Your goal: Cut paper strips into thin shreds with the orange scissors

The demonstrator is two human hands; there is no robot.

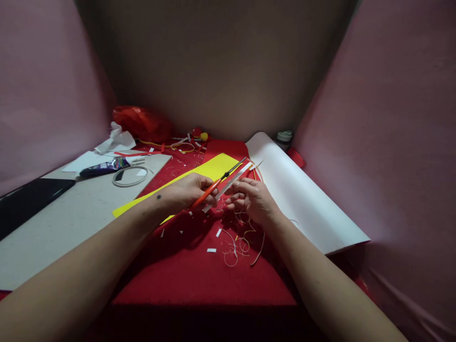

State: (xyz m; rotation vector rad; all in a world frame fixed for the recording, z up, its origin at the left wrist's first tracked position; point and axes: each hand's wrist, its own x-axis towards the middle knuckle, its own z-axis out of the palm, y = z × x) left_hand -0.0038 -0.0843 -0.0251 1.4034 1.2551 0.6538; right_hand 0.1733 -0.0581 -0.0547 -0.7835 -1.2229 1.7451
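Note:
My left hand is closed around the orange handle of a pair of scissors, whose dark blades point away to the upper right. Between my hands runs a narrow white strip, slanting alongside the blades. The fingertips of my right hand pinch this strip from its right side. Whether the blades touch the strip, I cannot tell. Beneath my left hand and wrist lies a yellow sheet. Curly thread scraps and small white paper bits are scattered below my right hand.
A red cloth covers the table. To the left are a grey board, a dark tube and a pale ring. A red plastic bag stands behind. A curved white sheet lies to the right, near a lidded container.

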